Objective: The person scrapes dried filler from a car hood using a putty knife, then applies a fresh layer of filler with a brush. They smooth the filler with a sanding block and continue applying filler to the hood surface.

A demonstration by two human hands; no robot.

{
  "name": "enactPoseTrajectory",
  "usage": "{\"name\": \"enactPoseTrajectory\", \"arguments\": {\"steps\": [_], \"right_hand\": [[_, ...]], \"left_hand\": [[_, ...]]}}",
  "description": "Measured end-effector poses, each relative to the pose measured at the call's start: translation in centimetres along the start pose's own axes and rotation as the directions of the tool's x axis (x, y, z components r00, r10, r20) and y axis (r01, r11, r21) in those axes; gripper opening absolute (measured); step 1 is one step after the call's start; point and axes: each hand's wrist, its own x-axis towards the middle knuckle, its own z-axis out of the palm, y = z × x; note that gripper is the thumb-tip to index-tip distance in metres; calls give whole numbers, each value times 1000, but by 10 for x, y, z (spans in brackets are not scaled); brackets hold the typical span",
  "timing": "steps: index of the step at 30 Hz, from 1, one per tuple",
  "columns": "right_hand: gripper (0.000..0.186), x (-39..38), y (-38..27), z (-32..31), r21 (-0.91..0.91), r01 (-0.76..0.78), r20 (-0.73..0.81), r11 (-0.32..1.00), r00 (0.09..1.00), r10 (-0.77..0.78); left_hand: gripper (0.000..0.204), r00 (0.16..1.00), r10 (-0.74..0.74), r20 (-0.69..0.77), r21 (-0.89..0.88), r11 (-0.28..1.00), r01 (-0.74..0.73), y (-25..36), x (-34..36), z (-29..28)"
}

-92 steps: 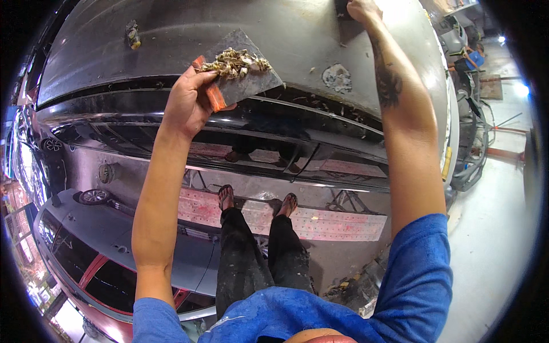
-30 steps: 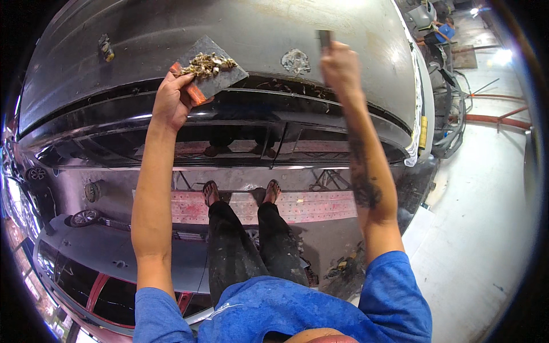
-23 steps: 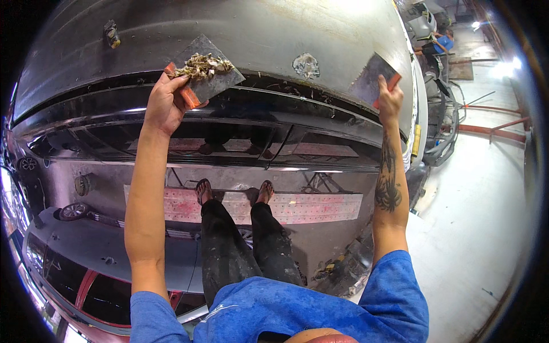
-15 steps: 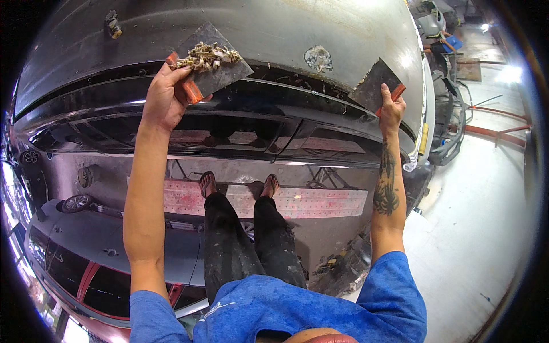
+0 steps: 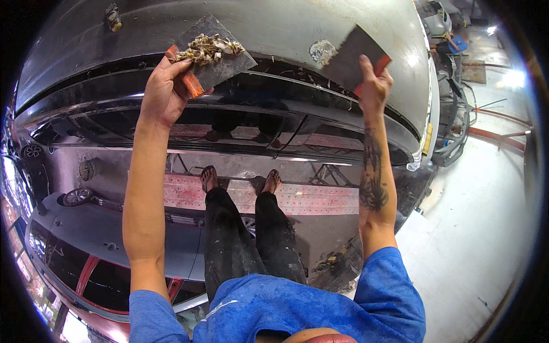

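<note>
Filling the far side, a black car [image 5: 240, 104] with a grey roof [image 5: 274, 26] stands beyond a pink bench [image 5: 320, 198]. Over the roof's right part, a dark scraper [image 5: 354, 60] sits clamped between the right hand's [image 5: 374, 88] fingers; whether it touches, I cannot tell. At left, the left hand [image 5: 164, 94] grips another scraper [image 5: 231, 67], fingers clamped, heaped with curled scraps [image 5: 210, 50].

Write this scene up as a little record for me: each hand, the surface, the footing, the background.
Left hand: holds a dark orange-edged plate heaped with pale scraps
Right hand: holds a second dark orange-edged plate
Surface: grey vehicle roof with a pale patch
Footing: pinkish perforated plank
Background: grey car, lower left
</note>
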Motion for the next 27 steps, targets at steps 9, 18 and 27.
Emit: {"name": "enactPoseTrajectory", "arguments": {"steps": [9, 18, 27], "right_hand": [[21, -15, 17, -6, -180, -75, -11, 981, 997, 74], [21, -24, -10, 99, -100, 38, 99, 994, 995, -28], [26, 16, -14, 102, 141, -235, 194, 962, 959, 206]], "left_hand": [[36, 1000, -12, 0, -21, 1000, 12, -2, 4, -9], [37, 999, 25, -30, -21, 999, -26, 10, -2, -24], [39, 998, 30, -52, -20, 999, -31, 14, -8, -30]]}}
